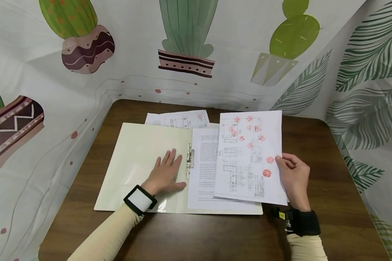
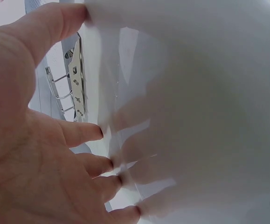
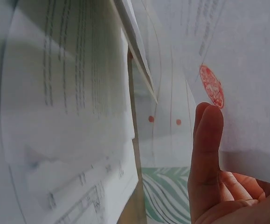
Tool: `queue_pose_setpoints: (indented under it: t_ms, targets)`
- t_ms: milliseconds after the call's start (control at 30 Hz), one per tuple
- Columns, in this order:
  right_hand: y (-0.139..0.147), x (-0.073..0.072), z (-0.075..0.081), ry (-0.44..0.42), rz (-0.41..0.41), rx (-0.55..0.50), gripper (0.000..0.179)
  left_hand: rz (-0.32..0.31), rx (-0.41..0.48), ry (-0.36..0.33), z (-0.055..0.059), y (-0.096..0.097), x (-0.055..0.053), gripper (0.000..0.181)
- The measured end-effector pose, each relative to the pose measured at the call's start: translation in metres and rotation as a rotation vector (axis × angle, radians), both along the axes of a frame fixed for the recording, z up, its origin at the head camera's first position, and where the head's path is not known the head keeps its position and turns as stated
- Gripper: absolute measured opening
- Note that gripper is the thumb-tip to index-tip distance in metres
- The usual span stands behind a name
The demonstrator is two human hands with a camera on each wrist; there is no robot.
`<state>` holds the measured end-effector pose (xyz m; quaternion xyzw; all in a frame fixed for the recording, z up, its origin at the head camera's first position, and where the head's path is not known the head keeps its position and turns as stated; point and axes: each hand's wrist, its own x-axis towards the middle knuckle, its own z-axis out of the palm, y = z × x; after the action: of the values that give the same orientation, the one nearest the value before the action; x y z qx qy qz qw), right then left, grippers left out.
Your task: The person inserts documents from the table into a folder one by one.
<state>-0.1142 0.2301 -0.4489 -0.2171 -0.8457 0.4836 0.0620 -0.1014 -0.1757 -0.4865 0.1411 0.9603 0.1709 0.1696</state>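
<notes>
A cream ring binder (image 1: 150, 141) lies spread on the brown table. Its metal clip (image 1: 190, 161) runs along the spine; in the left wrist view the clip's rings (image 2: 62, 88) show. My left hand (image 1: 164, 172) rests with fingers spread on the inside of the left cover, thumb near the spine. My right hand (image 1: 294, 177) pinches the right edge of a sheet with technical drawings and red stamps (image 1: 248, 159). That sheet is held above a page of printed text (image 1: 202, 181) on the binder's right side, covering part of it.
More drawing sheets (image 1: 183, 119) stick out behind the binder's top edge. The wooden table (image 1: 196, 235) has a cactus-print cloth (image 1: 134, 87) hanging behind it. A device with a white face is strapped to the left wrist (image 1: 140, 199), a black one to the right (image 1: 305, 221).
</notes>
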Motion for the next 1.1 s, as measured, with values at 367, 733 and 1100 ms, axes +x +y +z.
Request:
queue_pose_setpoints:
  t_ms: [367,733,1100]
  targets:
    - [-0.021,0.001,-0.006,-0.005,0.043,0.044,0.035,0.002,-0.013,-0.019,-0.001,-0.001,0.002,0.104]
    - [-0.035,0.002,-0.008,-0.003,0.101,0.078,0.032,0.005,-0.033,-0.027,0.002,0.001,0.001,0.104]
    - [-0.045,0.004,-0.013,-0.005,0.129,0.07,0.03,0.004,-0.04,-0.024,0.001,0.002,0.0,0.105]
